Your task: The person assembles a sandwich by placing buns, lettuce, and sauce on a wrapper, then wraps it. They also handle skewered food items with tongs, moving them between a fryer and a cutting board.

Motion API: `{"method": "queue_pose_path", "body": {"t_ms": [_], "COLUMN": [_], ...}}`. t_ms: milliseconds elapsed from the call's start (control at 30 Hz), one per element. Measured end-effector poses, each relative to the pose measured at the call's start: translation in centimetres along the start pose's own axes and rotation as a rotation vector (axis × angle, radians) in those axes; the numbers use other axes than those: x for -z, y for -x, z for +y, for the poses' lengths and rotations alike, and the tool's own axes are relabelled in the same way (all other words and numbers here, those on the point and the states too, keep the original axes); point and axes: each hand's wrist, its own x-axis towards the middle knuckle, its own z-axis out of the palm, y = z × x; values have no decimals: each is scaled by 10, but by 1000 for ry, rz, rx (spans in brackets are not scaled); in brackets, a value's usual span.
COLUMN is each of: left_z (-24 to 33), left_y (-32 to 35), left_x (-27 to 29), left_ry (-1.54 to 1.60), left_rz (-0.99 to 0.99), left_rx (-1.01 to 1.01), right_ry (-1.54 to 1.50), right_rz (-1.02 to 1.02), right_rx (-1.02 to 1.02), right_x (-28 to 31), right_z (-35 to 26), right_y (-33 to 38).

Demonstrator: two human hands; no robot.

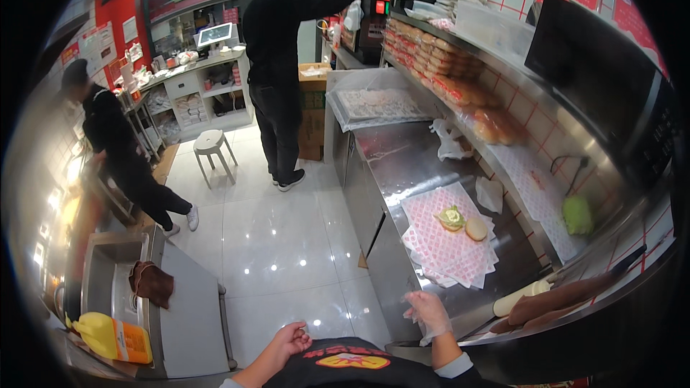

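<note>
My left hand (291, 338), bare, is held in front of my dark apron (338, 356) with its fingers curled in; what they hold, if anything, is too small to make out. To the right, my right hand (428, 314) wears a clear plastic glove and hovers by the counter's front edge. Its fingers are loosely bent and apart, with nothing seen in them. Beyond it, patterned wrapping papers (440, 253) lie fanned on the steel counter (392, 149). On them sits a bun half topped with lettuce and pale sauce (451, 218), beside another bun half (476, 228).
Bagged buns (445, 65) fill the shelf above the counter, with a dark screen (600, 72) at right. A lined tray (377, 104) stands at the far end. Left are a sink (108, 244), a yellow jug (111, 336), a stool (210, 144) and two people.
</note>
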Motion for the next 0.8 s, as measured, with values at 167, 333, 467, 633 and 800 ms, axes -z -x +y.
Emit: {"method": "queue_pose_path", "body": {"t_ms": [167,333,467,633,800], "left_z": [-28,-50,-53,-69,-121], "left_y": [22,43,58,98,157], "left_x": [28,54,69,103,193], "left_ry": [133,170,228,264,512], "left_rz": [1,-64,-11,-37,-34], "left_rx": [-49,-125,-130,-209,-308], "right_ry": [42,17,4,70,53], "right_rz": [-18,-113,-93,-149,-343], "right_rx": [-13,79,101,66,263], "right_x": [-5,-10,-23,-56,-121], "right_z": [-4,-20,-17,5,22], "right_y": [5,19,37,64,97]}}
